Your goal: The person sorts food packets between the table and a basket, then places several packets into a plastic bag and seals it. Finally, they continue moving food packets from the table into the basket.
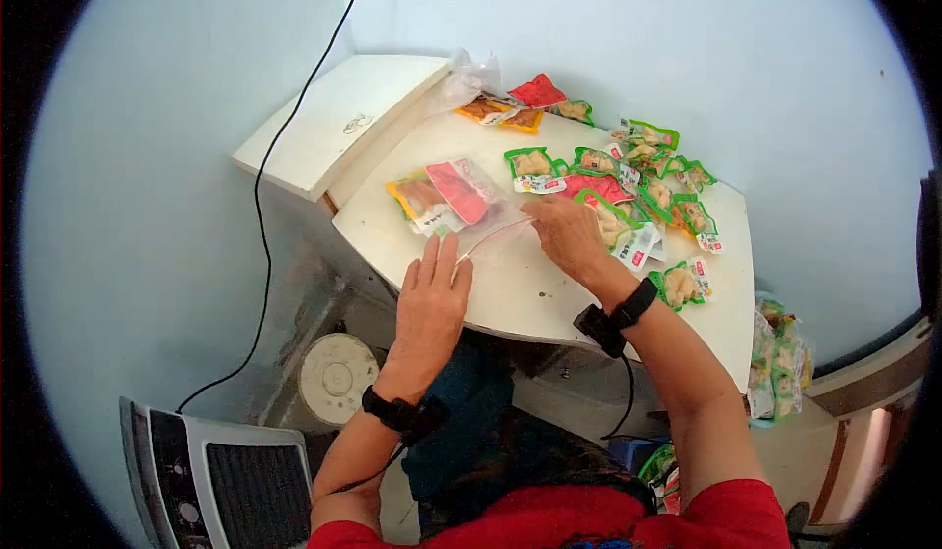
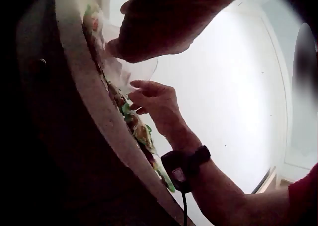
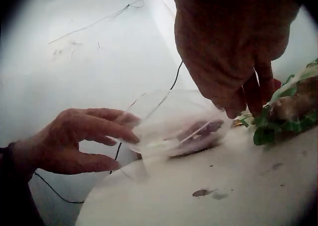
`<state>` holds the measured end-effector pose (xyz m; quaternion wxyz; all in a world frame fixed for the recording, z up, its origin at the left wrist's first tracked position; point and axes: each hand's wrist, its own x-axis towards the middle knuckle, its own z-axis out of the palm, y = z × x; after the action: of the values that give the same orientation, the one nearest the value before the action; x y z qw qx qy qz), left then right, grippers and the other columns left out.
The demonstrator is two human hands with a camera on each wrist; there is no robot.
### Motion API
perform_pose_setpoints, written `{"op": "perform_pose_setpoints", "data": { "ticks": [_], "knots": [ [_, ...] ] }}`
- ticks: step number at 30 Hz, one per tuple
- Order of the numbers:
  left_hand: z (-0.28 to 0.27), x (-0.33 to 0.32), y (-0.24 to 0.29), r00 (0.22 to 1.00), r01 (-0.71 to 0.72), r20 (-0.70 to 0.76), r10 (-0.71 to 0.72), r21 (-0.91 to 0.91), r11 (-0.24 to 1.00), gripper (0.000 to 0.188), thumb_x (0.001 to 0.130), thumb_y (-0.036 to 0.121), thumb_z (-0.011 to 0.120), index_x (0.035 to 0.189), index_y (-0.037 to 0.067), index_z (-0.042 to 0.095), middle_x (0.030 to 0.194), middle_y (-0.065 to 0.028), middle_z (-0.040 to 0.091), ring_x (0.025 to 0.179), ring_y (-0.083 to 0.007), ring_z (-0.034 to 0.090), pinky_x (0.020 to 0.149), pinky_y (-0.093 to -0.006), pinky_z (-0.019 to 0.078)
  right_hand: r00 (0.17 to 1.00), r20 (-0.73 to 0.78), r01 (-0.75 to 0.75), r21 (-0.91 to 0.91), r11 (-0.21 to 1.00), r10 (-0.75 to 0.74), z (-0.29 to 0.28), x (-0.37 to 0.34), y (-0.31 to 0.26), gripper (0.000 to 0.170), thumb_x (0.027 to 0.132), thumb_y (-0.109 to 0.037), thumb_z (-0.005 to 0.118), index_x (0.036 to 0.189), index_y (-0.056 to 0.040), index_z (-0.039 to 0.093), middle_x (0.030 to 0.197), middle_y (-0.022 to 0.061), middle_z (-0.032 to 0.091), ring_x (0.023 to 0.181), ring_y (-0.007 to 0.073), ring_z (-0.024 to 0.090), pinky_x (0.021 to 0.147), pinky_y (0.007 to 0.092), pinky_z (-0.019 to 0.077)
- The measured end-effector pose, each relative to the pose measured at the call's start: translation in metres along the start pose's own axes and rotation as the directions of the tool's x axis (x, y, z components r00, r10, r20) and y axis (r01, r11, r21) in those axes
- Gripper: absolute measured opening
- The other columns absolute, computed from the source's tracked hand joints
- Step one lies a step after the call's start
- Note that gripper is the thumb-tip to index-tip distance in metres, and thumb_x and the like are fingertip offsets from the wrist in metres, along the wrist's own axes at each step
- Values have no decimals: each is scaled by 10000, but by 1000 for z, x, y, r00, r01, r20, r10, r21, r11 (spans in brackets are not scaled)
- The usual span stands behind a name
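Note:
A clear plastic bag (image 1: 498,227) with a red line along its mouth lies on the white table, its mouth spread toward the person. Inside it are an orange-edged food packet (image 1: 416,199) and a red packet (image 1: 459,191). My left hand (image 1: 433,289) is at the left end of the mouth; its fairly straight fingers touch the film, and the thumb stands apart in the right wrist view. With curled fingers, my right hand (image 1: 567,235) pinches the other end of the mouth, beside a green-edged packet (image 1: 608,220).
Several green-edged snack packets (image 1: 677,284) lie across the table's (image 1: 510,299) right side and back. Behind the bag are orange packets (image 1: 488,109), a red packet (image 1: 537,91) and crumpled clear plastic (image 1: 469,80). A raised white board (image 1: 343,117) borders the left; a black cable (image 1: 263,225) hangs beyond it.

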<state>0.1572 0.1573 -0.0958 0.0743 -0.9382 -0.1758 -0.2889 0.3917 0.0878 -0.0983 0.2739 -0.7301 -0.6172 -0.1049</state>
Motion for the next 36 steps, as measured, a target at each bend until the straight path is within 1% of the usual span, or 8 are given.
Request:
{"op": "perform_pose_setpoints", "data": {
  "ticks": [3,7,12,18,23,28,34,36],
  "knots": [
    [2,-5,-8,999,29,-19,-30,-23,999,229,807,8,569,1030,-20,617,1267,-203,538,1186,-377,541,946,-426,492,1000,3,12,-96,995,-12,-4,-3,-1,146,800,-15,550,921,-26,631,887,168,626,829,354,654,686,464,525],
    [-2,-7,-15,996,-5,-86,0,-49,999,188,802,8,584,984,-30,610,1117,-191,589,1082,-359,584,904,-406,511,999,-7,53,-115,992,-54,-4,-11,-1,144,805,-16,534,915,-27,626,850,162,609,799,345,635,675,438,514],
    [-16,-6,-21,998,-16,-66,11,-76,997,179,791,2,595,967,-24,608,1068,-173,609,1014,-341,605,855,-411,519,993,-50,105,-81,991,-109,-9,-18,-16,110,790,12,523,896,-15,534,841,152,566,792,348,617,653,427,511],
    [-28,-11,-30,999,-10,-40,8,-58,998,159,784,-4,595,940,-3,623,1015,-154,634,958,-331,625,797,-408,532,992,112,68,-157,985,-51,-17,-18,-32,133,808,-2,553,940,-14,552,923,168,582,852,356,631,704,421,548],
    [-61,-10,-38,987,28,-156,-45,-108,994,118,804,-13,614,914,6,651,980,-150,668,916,-332,646,782,-398,538,993,-76,98,137,986,-88,-29,-13,-38,110,861,-34,526,970,-20,526,940,188,570,863,370,614,721,466,508],
    [-115,-5,-48,970,37,-229,-79,-183,982,86,823,-7,663,907,6,675,955,-152,695,845,-294,681,760,-359,541,979,-190,153,460,875,-71,-76,-2,-66,74,901,-71,533,945,-15,514,911,186,569,837,358,592,688,446,463],
    [-204,-23,-30,970,160,-109,-219,-393,906,48,823,39,712,860,12,698,850,-87,703,774,-169,653,718,-306,514,981,-175,178,619,765,-86,-135,-23,-114,120,905,-103,588,883,0,530,767,145,594,685,261,571,634,373,448],
    [-221,-39,-30,976,194,3,-217,-462,866,51,810,1,696,861,0,696,822,-89,697,760,-184,659,706,-295,510,995,-77,102,740,665,-67,-137,-39,-125,114,908,-102,586,890,-1,537,757,130,608,673,236,576,626,351,455]
  ]
}}
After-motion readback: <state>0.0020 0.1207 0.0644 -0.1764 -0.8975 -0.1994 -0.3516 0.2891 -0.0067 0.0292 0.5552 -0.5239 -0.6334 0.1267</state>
